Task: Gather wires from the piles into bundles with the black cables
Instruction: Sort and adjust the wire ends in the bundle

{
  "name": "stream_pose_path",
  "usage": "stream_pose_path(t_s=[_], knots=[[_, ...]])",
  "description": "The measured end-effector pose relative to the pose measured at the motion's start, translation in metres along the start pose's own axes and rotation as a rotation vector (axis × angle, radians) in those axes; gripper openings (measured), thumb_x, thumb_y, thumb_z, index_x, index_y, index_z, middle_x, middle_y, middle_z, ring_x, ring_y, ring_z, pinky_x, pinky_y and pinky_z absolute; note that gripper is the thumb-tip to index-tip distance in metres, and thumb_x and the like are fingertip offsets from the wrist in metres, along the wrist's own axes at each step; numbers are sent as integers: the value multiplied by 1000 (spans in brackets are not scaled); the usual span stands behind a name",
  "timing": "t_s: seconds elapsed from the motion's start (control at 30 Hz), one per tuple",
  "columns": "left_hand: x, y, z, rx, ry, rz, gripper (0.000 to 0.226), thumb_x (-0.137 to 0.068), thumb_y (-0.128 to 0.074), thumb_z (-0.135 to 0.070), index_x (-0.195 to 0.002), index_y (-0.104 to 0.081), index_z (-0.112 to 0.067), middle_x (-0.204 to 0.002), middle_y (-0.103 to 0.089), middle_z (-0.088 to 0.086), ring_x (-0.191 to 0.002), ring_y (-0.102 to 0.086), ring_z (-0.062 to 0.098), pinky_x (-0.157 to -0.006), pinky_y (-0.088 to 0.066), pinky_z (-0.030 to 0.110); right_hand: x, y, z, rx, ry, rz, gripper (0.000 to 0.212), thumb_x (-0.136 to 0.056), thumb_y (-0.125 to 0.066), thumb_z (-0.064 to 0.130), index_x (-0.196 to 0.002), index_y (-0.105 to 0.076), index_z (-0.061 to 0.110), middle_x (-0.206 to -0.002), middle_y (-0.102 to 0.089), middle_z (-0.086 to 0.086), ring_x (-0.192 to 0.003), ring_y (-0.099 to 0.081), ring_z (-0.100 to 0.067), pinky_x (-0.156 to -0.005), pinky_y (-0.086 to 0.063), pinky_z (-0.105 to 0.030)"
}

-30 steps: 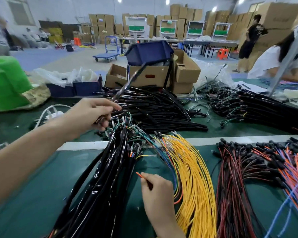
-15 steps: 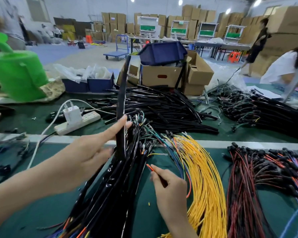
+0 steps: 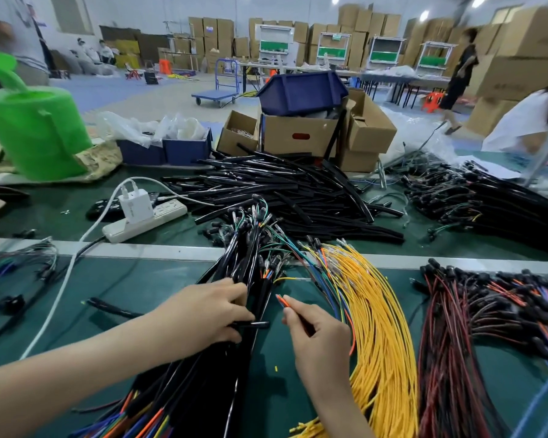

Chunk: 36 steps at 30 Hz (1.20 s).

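So my left hand is curled around a black cable, resting on the bundle in the middle of the counter. Meanwhile my right hand pinches an orange wire (tip poking up), just left of the yellow wires. The loose black cable pile sits farther back.

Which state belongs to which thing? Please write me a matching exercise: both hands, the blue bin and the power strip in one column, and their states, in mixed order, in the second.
Column one
1. left hand
2. right hand
3. blue bin
4. power strip

Column two
A. sits on a cardboard box
B. pinches an orange wire
C. carries a white charger
D. grips a black cable

Pairs: 1-D; 2-B; 3-A; 4-C
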<state>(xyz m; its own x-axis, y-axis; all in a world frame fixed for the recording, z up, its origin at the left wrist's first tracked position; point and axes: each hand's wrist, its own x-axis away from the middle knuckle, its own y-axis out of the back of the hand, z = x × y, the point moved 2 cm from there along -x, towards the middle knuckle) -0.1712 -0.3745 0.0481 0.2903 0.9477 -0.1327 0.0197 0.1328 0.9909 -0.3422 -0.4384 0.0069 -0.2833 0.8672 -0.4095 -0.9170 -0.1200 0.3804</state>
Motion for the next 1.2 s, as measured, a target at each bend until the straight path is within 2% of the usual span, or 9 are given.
stream_pose_path(t_s=[0.07,0.17,0.23,0.57,0.63,0.73,0.9,1.13,1.2], knots=[[-2,-9,2,246,102,69,27,-86,-62,-44,-107,-67,-28,-102,-53,-10,-99,-48,5,-86,-41,23,1,-1,1,-7,-13,20,21,-83,-71,6,-99,-76,18,-75,-70,14,-72,-63,-1,-62,-46,-12],[-8,-10,2,510,176,-22,8,-91,-60,-32,-88,-66,-27,-82,-65,-13,-72,-56,1,-69,-41,14,-1,1,1,-87,-85,46,21,-83,-71,7,-96,-76,23,-73,-72,14,-64,-62,2,-58,-44,-12],[-12,-8,1,660,241,-73,15,-95,-53,-33,-85,-63,-27,-71,-66,-16,-59,-56,5,-60,-43,19,-4,4,2,-203,-159,95,25,-83,-71,10,-92,-74,33,-74,-73,15,-60,-61,4,-57,-42,-8],[-19,-14,0,985,292,-118,11,-92,-59,-16,-96,-66,-24,-75,-69,-6,-54,-52,7,-57,-44,17,-12,16,9,-528,-278,175,18,-85,-66,6,-90,-76,20,-73,-74,-4,-47,-44,-2,-51,-37,-9],[-18,-14,1,992,304,-125,7,-89,-62,-19,-91,-68,-22,-76,-71,4,-54,-54,11,-57,-45,20,-13,17,7,-561,-304,179,18,-84,-67,6,-90,-76,21,-72,-74,-7,-49,-37,-13,-48,-33,-13],[-16,-17,1,941,318,-97,11,-89,-62,-16,-87,-72,-21,-75,-70,12,-56,-59,12,-60,-49,24,-13,19,9,-572,-289,186,19,-83,-67,1,-85,-76,16,-70,-73,-9,-44,-45,-2,-48,-35,-10],[-14,-14,-6,833,265,-116,17,-92,-59,-17,-84,-73,-22,-63,-64,-6,-50,-46,1,-52,-38,21,-14,20,12,-541,-264,211,20,-74,-73,-4,-83,-76,13,-79,-75,-2,-75,-70,-7,-69,-49,-11],[-12,-14,-9,841,272,-156,18,-94,-57,-24,-107,-67,-31,-62,-66,-13,-54,-49,0,-56,-42,20,-12,19,11,-361,-250,222,19,-74,-78,9,-78,-78,28,-64,-68,2,-55,-46,-8,-57,-40,-14],[-12,-15,-8,803,273,-144,16,-94,-57,-24,-104,-68,-30,-61,-65,-14,-51,-48,0,-54,-40,18,-13,20,12,-351,-245,220,20,-75,-77,9,-77,-78,29,-71,-72,5,-62,-59,-9,-63,-45,-13]])
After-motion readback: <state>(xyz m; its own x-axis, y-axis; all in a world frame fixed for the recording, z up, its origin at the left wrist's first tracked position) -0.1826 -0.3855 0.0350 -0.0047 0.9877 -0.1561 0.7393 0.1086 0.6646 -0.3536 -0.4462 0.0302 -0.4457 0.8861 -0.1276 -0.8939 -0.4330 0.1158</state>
